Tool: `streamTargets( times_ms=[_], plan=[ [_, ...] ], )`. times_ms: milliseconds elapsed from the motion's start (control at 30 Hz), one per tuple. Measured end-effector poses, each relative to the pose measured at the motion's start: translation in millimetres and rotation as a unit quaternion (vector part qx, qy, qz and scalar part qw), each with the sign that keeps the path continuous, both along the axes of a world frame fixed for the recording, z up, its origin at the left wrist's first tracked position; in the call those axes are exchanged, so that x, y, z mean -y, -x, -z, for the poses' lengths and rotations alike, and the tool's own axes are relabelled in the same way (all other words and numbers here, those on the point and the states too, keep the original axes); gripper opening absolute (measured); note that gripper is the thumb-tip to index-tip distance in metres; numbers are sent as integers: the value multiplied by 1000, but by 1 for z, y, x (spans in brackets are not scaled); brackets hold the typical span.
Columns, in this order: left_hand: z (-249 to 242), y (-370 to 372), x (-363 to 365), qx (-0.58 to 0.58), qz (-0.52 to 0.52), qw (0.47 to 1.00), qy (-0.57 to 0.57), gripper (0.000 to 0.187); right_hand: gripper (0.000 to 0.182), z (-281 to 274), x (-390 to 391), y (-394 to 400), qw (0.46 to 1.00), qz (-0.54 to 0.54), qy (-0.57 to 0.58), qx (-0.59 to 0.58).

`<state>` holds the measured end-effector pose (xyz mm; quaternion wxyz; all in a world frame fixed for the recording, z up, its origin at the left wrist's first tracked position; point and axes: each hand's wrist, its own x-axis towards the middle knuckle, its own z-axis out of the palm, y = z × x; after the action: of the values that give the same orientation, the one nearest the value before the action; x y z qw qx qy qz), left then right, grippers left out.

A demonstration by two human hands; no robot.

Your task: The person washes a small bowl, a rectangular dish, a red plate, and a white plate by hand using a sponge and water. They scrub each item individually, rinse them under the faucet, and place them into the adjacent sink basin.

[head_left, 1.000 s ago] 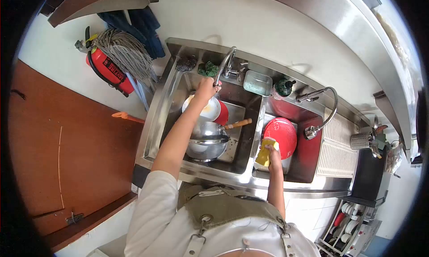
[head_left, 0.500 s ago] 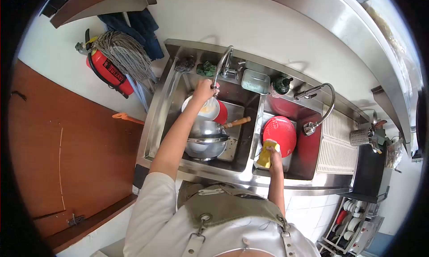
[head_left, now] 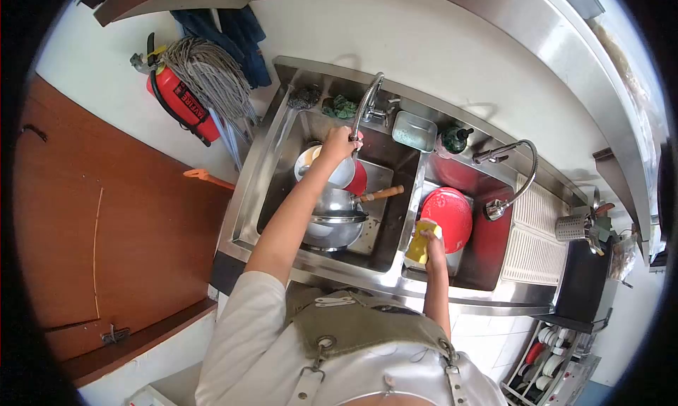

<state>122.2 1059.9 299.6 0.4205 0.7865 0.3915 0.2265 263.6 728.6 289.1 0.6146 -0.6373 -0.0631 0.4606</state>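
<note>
While the left hand [head_left: 340,144] grips the faucet hose [head_left: 364,103], the red plate [head_left: 448,214] lies just beyond the nearer right hand [head_left: 435,247], which holds a sponge [head_left: 417,249].

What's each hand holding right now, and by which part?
The left hand grips the curved faucet spout by its lower end; the right hand holds the yellow sponge by its right-hand edge.

Red plate [head_left: 450,213] partly behind yellow sponge [head_left: 417,246]
</note>
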Motion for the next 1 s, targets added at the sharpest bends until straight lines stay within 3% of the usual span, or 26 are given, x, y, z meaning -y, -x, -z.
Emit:
streamTargets(
  times_ms=[133, 200, 400, 533, 867, 1000],
  plan=[
    [3, 1, -1, 7, -5, 999, -47, 18, 35, 1, 3, -2, 1000, -17, 20, -12],
    [1, 5, -4, -1, 8, 999, -32, 19, 27, -4, 4, 0, 1000, 7, 10, 7],
    [-30, 28, -18, -49, 64, 996, 32, 19, 27, 4, 17, -7, 999, 37, 21, -10],
    [-36, 34, -32, -104, 103, 989, 1, 21, 27, -7, 16, 1, 998, 54, 44, 0],
    [-30, 37, -48, -113, 89, 989, 21, 23, 25, 16, 19, -3, 999, 21, 28, -30],
    [-25, 38, -50, -115, 82, 989, 53, 24, 26, -11, 1, 0, 998, 3, 41, -46]
  ],
)
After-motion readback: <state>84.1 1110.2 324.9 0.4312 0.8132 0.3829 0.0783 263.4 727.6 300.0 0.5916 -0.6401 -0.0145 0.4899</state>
